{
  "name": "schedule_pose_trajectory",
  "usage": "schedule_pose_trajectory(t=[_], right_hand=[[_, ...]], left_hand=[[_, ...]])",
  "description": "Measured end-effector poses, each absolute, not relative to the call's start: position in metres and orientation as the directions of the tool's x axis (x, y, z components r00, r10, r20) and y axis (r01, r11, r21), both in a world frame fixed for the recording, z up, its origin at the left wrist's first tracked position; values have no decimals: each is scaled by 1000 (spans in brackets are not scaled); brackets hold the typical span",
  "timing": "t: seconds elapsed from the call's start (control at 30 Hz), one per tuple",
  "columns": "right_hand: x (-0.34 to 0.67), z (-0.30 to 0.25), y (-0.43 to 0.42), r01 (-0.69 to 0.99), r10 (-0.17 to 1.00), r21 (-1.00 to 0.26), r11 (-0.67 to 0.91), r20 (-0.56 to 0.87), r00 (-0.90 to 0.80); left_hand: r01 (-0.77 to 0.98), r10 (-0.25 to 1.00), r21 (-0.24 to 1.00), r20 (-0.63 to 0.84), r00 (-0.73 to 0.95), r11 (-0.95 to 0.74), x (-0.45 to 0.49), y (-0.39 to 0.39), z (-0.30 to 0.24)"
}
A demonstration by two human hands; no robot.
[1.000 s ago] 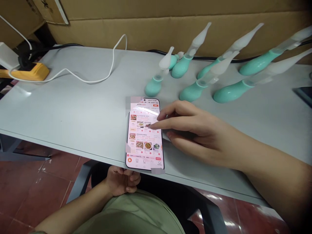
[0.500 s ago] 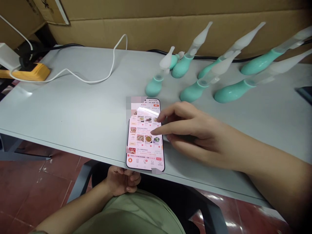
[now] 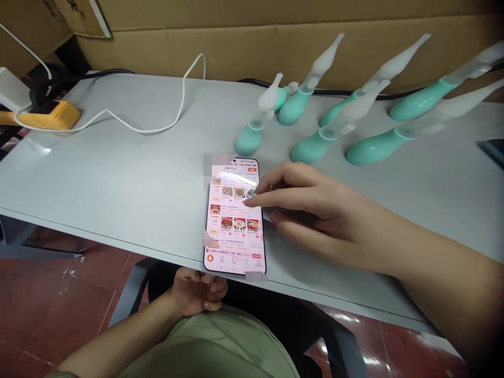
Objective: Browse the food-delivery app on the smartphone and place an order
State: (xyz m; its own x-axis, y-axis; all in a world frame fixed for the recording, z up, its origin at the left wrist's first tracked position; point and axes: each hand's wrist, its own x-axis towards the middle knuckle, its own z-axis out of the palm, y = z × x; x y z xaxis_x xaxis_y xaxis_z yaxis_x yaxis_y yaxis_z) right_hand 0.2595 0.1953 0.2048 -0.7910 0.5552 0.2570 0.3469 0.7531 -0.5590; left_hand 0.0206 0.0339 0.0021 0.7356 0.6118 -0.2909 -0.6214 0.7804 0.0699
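Observation:
A smartphone [image 3: 232, 231] lies flat at the near edge of the grey table [image 3: 118, 178], its screen lit with rows of food pictures. My right hand [image 3: 315, 210] rests beside it on the table, index finger stretched out with its tip on the upper right of the screen, the other fingers loosely curled and holding nothing. My left hand [image 3: 199, 291] sits below the table edge on my lap, fingers curled in loosely with nothing seen in them.
Several teal bulb syringes [image 3: 311, 142] with translucent white tips lie across the far right of the table. A white cable [image 3: 157, 126] runs to a yellow power strip [image 3: 47, 116] at the far left. Cardboard boxes [image 3: 236, 37] line the back. A dark object [image 3: 492, 152] shows at the right edge.
My right index finger slid up the screen and the food list scrolled upward. My left hand stayed still on my lap.

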Motion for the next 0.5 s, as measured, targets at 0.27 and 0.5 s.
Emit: schedule_pose_trajectory(t=[0.27, 0.5], right_hand=[[259, 204, 196, 327, 520, -515, 792, 290, -804], [260, 203, 197, 320, 523, -535, 782, 284, -804]], left_hand=[[-619, 606, 53, -290, 741, 783, 20, 35, 3], [-622, 611, 59, -286, 739, 780, 21, 35, 2]])
